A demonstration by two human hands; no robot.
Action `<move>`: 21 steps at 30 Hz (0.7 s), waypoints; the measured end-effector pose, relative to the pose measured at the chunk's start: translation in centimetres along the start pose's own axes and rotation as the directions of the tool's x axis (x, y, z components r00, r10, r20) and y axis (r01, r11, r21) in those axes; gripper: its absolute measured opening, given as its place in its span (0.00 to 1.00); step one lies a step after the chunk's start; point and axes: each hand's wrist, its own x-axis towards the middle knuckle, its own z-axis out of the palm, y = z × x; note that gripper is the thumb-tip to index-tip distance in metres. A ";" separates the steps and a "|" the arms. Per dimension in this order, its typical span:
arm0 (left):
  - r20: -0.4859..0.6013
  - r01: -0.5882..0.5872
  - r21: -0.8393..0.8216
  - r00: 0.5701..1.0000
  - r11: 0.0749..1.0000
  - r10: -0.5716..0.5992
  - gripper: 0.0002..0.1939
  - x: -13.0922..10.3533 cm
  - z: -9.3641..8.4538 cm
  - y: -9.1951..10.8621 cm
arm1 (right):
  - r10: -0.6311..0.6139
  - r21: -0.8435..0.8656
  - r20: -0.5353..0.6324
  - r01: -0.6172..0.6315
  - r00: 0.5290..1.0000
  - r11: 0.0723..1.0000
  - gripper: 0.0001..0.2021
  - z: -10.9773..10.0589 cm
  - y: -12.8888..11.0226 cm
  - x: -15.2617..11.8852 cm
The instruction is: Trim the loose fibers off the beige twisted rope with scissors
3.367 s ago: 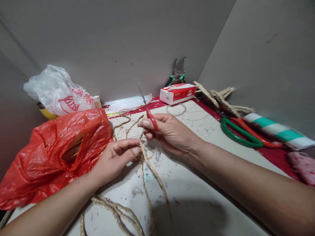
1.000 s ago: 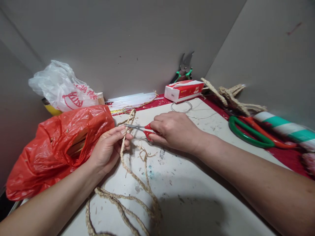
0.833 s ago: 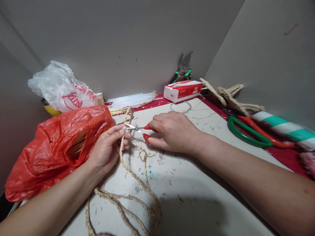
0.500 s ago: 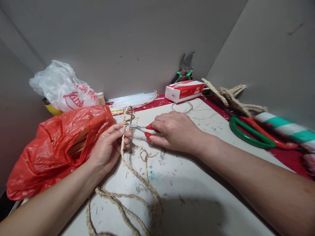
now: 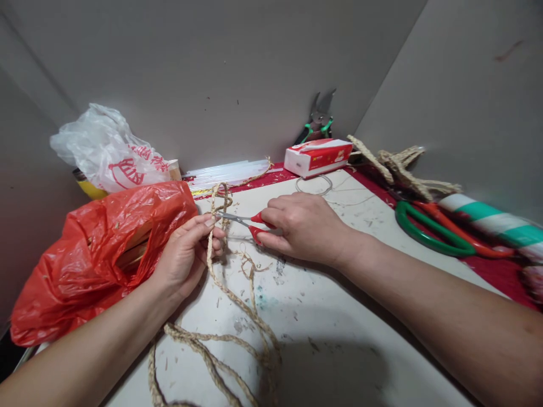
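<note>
A braided straw cord [image 5: 229, 293] runs from the lower table up to my left hand [image 5: 186, 246], which pinches it between thumb and fingers. Above the fingertips the cord bends into a small loop. My right hand [image 5: 299, 226] grips small scissors [image 5: 240, 219] by their red handles, with the blades pointing left. The blade tips are at the cord, right beside my left fingertips; whether they touch the strands I cannot tell. More lengths of the same cord lie loosely folded on the white table [image 5: 322, 299] toward me.
An orange-red plastic bag [image 5: 102, 243] with sticks lies left, a white printed bag [image 5: 110, 152] behind it. Clear rods [image 5: 233, 169], a red-and-white box [image 5: 318, 157] and pruning shears [image 5: 319, 116] line the back wall. Right are braided pieces [image 5: 403, 169], green-and-orange-handled tools [image 5: 432, 232] and a striped roll [image 5: 496, 220].
The scissor blades have shifted slightly and turned a little at the cord. Both hands stay almost in place, still holding the cord and scissors.
</note>
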 end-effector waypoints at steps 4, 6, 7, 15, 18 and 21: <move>0.010 -0.008 0.038 1.000 0.999 0.008 0.09 -0.1 0.1 -0.1 | 0.010 -0.010 0.015 -0.010 1.000 1.000 0.16 -0.1 -0.1 0.1; 0.004 -0.021 0.063 1.000 0.998 0.021 0.09 -0.1 0.1 -0.2 | 0.007 -0.024 0.024 -0.006 1.000 1.000 0.16 -0.2 -0.1 0.1; -0.003 -0.028 0.071 1.000 0.997 0.028 0.08 -0.1 0.1 -0.2 | 0.003 -0.031 0.027 -0.002 1.000 1.000 0.16 -0.2 -0.2 0.0; -0.035 -0.065 0.119 0.997 0.991 0.070 0.10 -0.2 0.4 -0.2 | -0.006 -0.057 0.023 0.008 1.000 0.998 0.16 -0.2 -0.4 0.1; -0.046 -0.077 0.147 0.995 0.986 0.085 0.10 -0.4 0.5 -0.2 | -0.004 -0.066 0.031 0.006 1.000 0.998 0.16 -0.3 -0.4 0.1; -0.056 -0.094 0.171 0.993 0.981 0.105 0.10 -0.5 0.6 -0.3 | -0.004 -0.064 0.059 0.008 0.998 0.998 0.15 -0.3 -0.4 0.2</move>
